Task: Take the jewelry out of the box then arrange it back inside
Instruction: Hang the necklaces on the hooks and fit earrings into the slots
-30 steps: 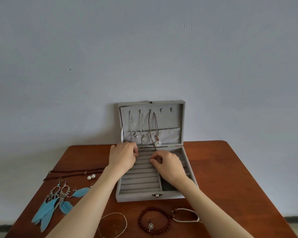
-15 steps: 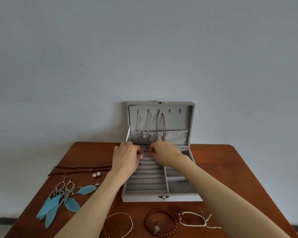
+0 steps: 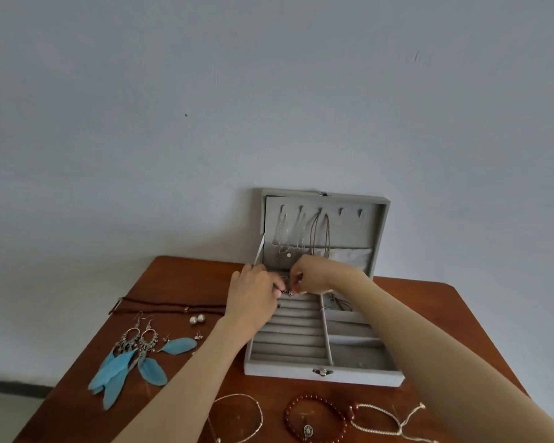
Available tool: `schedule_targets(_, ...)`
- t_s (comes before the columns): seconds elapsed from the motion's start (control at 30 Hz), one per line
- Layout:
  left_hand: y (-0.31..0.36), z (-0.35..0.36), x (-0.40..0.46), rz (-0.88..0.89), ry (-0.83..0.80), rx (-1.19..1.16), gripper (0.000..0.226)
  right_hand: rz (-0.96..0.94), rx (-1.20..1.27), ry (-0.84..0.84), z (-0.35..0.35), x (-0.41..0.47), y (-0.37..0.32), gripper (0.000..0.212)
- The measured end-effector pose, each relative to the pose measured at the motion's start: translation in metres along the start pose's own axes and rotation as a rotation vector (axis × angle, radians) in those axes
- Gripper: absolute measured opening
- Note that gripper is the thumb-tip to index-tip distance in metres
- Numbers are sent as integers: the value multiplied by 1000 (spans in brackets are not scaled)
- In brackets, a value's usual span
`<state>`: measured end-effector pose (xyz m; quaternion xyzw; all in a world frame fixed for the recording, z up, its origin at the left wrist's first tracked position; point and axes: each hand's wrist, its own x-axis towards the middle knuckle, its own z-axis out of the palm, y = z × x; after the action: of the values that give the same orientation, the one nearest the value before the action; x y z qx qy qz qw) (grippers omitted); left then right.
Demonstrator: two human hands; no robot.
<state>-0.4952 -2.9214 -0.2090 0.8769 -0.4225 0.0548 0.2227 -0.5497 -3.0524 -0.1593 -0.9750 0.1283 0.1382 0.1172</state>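
1. Jewelry box (image 3: 320, 374): grey velvet, lid upright against the wall, set on a brown table (image 3: 445, 318). Three necklaces (image 3: 304, 238) hang from the lid hooks.
2. Left hand (image 3: 253, 295) and right hand (image 3: 314, 276): brought together over the far end of the ring rolls (image 3: 291, 334), fingertips pinching one small dark piece (image 3: 287, 293); too small to identify, probably a stud or ring.
3. Step in hand, judged: handling that piece at the rearmost slot. Advice: grip lightly, guide it straight along the slot, avoid snagging the hanging chains just behind the knuckles.
4. Right-side compartments: a dark cord item (image 3: 339, 303) lies in the far one; nearer ones appear bare.
5. Outside the box, left: feather earrings (image 3: 131, 353), pearl studs (image 3: 196, 320), brown cord necklace (image 3: 170, 308).
6. Outside, near edge: thin bangle (image 3: 259, 414), red bead bracelet (image 3: 314, 420), white braided bracelet (image 3: 378, 420).
7. Obstruction: both forearms cross above these pieces; the box front lies between the arms.
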Motion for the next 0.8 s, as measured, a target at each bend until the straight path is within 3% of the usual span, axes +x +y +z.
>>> schedule_targets(0.5, -1, 3, 1, -2, 2, 21, 19, 76, 340, 250, 30, -2, 14, 16)
schedule_targets(0.8, -6, 3, -3, 60, -38, 94, 36, 161, 280, 345, 36, -3, 8, 15)
